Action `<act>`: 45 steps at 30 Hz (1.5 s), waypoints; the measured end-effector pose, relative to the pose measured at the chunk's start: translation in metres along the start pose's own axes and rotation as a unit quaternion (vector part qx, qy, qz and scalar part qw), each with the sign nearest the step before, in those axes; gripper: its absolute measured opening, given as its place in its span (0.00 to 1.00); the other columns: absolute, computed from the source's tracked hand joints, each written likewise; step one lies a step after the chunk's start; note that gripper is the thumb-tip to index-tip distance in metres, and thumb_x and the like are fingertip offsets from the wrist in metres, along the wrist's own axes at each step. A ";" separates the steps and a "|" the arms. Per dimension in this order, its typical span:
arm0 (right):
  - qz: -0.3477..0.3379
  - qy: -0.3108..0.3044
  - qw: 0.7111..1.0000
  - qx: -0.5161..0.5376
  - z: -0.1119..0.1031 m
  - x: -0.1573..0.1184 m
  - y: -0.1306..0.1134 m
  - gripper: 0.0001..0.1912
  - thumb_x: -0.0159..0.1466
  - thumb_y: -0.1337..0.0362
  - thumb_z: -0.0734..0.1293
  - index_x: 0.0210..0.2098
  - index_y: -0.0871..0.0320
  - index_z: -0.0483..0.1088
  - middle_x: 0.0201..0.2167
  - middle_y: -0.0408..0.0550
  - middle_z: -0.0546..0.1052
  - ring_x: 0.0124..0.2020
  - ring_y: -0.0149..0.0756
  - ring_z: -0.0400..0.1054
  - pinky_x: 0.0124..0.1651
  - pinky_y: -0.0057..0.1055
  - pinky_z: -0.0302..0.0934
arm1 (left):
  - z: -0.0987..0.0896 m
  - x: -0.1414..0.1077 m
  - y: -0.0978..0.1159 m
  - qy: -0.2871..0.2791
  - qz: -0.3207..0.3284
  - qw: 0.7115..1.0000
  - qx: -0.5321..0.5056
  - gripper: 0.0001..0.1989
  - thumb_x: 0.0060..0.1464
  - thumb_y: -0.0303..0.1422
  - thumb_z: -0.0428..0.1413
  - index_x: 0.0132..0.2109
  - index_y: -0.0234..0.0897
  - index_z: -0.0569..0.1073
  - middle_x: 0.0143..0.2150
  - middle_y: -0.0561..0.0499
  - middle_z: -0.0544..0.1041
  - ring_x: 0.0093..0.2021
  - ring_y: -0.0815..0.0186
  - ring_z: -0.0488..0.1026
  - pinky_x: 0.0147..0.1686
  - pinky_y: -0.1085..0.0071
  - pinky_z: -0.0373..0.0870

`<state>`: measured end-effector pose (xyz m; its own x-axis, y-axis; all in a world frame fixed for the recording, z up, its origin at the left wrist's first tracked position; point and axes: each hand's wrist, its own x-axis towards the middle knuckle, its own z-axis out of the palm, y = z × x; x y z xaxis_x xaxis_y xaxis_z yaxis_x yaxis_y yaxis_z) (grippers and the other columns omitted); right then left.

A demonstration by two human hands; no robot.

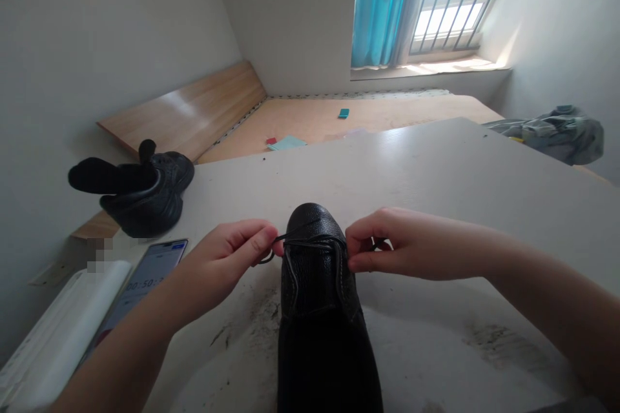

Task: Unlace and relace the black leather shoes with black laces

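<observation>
Now our left hand and right hand pinch lace, likely limp, best gripped beside the shoe between our fingers.

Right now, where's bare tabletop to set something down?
White tabletop beyond the toe of the black leather shoe; also a smudged patch right of the shoe, nearside of the right forearm. Crowded: left side, with left hand, smartphone, black footwear.

Home-like room, curtained barred window
</observation>
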<state>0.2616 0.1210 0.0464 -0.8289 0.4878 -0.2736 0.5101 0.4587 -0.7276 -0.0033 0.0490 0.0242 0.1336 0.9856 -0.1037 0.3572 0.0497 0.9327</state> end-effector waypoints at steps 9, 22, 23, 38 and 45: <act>-0.048 0.072 0.996 -0.028 0.001 -0.002 -0.001 0.12 0.65 0.55 0.67 0.32 0.55 0.74 0.33 0.44 0.74 0.36 0.33 0.66 0.40 0.31 0.58 | -0.005 0.001 0.002 0.025 0.002 1.000 -0.008 0.19 0.60 0.41 0.50 0.23 0.39 0.61 0.20 0.56 0.56 0.21 0.69 0.51 0.21 0.73 0.52; 0.034 0.090 0.992 -0.079 0.010 -0.013 -0.012 0.12 0.66 0.55 0.64 0.33 0.51 0.77 0.26 0.41 0.78 0.25 0.30 0.67 0.29 0.28 0.58 | -0.017 -0.015 0.016 -0.111 -0.014 0.977 0.182 0.20 0.61 0.42 0.49 0.23 0.38 0.60 0.22 0.56 0.55 0.24 0.69 0.53 0.22 0.72 0.50; 0.038 0.094 0.992 -0.077 0.010 -0.012 -0.011 0.12 0.66 0.55 0.64 0.31 0.52 0.76 0.25 0.41 0.77 0.25 0.30 0.66 0.28 0.28 0.57 | -0.018 -0.016 0.016 -0.113 -0.021 0.975 0.190 0.20 0.60 0.41 0.50 0.23 0.38 0.63 0.22 0.56 0.57 0.24 0.69 0.54 0.22 0.72 0.50; 0.021 0.094 0.995 0.038 0.018 -0.008 -0.013 0.20 0.66 0.43 0.61 0.47 0.50 0.69 0.29 0.45 0.74 0.30 0.37 0.66 0.33 0.34 0.61 | -0.023 -0.020 0.022 -0.115 -0.044 0.958 0.261 0.13 0.56 0.38 0.53 0.25 0.38 0.71 0.20 0.58 0.60 0.22 0.71 0.55 0.19 0.74 0.49; 0.017 0.170 0.982 -0.080 0.025 -0.017 -0.027 0.14 0.62 0.49 0.65 0.42 0.46 0.75 0.30 0.45 0.78 0.29 0.39 0.69 0.31 0.36 0.64 | -0.007 -0.015 0.021 -0.120 -0.021 0.962 0.243 0.15 0.59 0.39 0.51 0.26 0.38 0.66 0.22 0.58 0.61 0.24 0.70 0.57 0.22 0.72 0.51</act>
<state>0.2562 0.0819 0.0548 -0.6998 0.7125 -0.0513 0.5890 0.5349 -0.6057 -0.0047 0.0360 0.0481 0.2987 0.9153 -0.2700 0.7489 -0.0495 0.6608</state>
